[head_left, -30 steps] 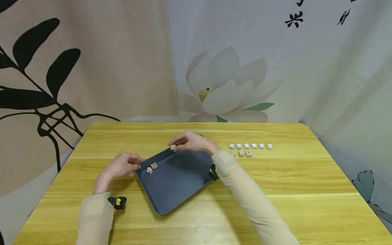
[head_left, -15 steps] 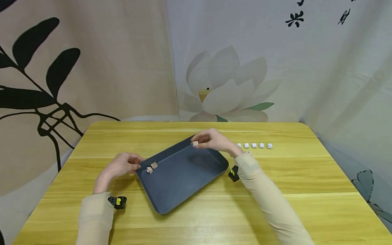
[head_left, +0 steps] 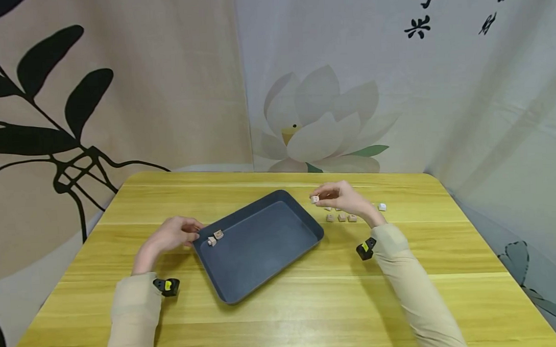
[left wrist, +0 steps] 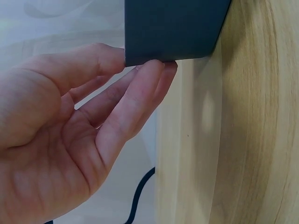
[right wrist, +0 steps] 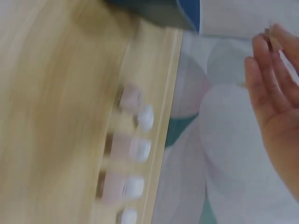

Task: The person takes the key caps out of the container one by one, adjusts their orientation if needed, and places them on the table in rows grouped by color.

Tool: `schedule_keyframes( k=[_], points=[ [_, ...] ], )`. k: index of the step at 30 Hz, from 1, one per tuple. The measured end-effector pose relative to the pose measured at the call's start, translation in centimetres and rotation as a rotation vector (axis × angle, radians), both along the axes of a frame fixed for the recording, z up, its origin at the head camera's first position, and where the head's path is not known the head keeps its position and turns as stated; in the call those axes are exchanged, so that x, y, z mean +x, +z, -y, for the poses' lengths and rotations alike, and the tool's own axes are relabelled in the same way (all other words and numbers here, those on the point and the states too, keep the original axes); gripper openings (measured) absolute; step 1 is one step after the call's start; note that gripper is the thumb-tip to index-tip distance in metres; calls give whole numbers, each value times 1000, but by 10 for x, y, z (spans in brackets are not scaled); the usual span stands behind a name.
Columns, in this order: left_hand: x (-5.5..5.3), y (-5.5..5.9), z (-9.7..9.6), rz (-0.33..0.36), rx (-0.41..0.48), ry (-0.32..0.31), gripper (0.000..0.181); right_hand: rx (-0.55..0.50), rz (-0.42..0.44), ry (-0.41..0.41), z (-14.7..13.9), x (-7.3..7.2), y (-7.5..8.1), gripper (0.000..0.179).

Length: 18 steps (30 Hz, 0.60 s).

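A dark blue-grey tray (head_left: 258, 256) stands at a slant on the table. At its left corner my left hand (head_left: 174, 233) holds the edge, thumb and fingertips against the wall in the left wrist view. Two pinkish keycaps (head_left: 218, 235) lie inside, near that corner. Just beyond the tray's right side, my right hand (head_left: 343, 198) pinches a small pinkish keycap (head_left: 314, 199) between thumb and fingers, raised above the table. Beneath that hand lie a row of pinkish keycaps (head_left: 342, 218) and a row of white keycaps (head_left: 382, 207), the white ones partly hidden by the hand.
The wooden table (head_left: 283, 326) extends around the tray, and its far edge meets a printed curtain (head_left: 201, 94). In the blurred right wrist view, the paired keycaps (right wrist: 124, 148) line up near that edge.
My right hand has carried the pinkish keycap from the tray's far left rim rightward, past the tray, to above the keycap rows. The left hand and the tray have stayed put.
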<state>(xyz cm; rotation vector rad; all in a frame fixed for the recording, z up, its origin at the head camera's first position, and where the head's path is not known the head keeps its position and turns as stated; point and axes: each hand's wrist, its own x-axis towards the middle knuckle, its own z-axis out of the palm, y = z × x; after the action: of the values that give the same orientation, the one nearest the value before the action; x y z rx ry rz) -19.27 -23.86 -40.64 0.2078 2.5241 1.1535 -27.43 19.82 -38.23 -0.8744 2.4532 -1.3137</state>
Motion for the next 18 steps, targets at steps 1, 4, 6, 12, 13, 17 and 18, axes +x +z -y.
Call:
schedule_keyframes(
  k=[1,4,6,12,13,17,18],
  points=[
    [0,0,0,1,0,0,30,-3,-13,-9,-6,0,-1,27],
    [0,0,1,0,-6,-1,30,-1,-36,-45,-24,1,-4,27],
    [0,-1,1,-2,-11,1,30,7,-40,-76,-36,2,-7,27],
    [0,-2,1,-7,-10,1,30,60,-39,-173,-67,6,-18,29],
    [0,-2,1,-9,-9,-2,30,67,-34,-184,-71,8,-19,30],
    [0,-2,1,-17,-7,-6,30,110,-28,-217,-87,10,-28,29],
    [0,-2,1,-19,-7,-7,30,122,-29,-221,-91,10,-30,29]
  ],
)
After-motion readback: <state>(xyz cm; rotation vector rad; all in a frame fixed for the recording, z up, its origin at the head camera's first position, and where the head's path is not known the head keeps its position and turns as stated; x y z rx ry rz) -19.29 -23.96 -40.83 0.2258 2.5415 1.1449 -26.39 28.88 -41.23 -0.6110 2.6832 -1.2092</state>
